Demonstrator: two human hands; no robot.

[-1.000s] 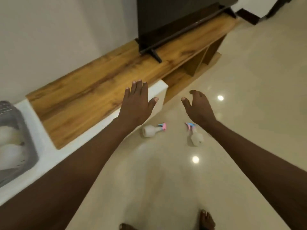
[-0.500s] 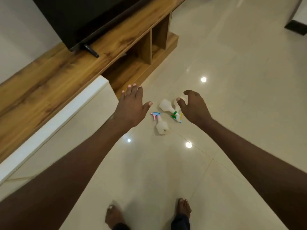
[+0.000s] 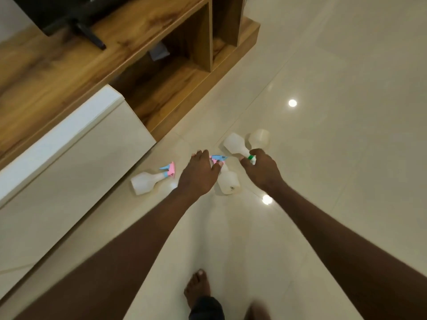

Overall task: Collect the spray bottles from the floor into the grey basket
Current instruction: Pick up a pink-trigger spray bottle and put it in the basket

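Four spray bottles lie on a broad field of glossy cream floor tile (image 3: 346, 158), which stretches unobstructed to the right and toward the viewer and mirrors two round ceiling lights. Along the left edge runs a wood-grain media unit (image 3: 69, 65) with open cubbies at its far end, bearing the foot of a dark screen (image 3: 57, 15); in front of it a white, flat-faced cabinet block (image 3: 69, 144) ends in a square corner close to the bottles. Both bare forearms reach down from the lower frame over the open tile. The left hand (image 3: 198, 174) is curled around the blue-and-pink trigger head of the middle bottle (image 3: 227, 181), whose translucent white body points toward the viewer. The right hand (image 3: 263, 169) grips the green-collared neck of a white bottle (image 3: 234, 144) lying just beyond; whether either bottle is off the floor cannot be told. A fourth pale bottle (image 3: 260, 138) rests beside that one, touching or nearly so. Apart to the left, near the cabinet corner, lies a free bottle (image 3: 147, 181) with a pink and blue head. A bare foot (image 3: 196, 287) stands on the tile below. The grey basket is out of view.
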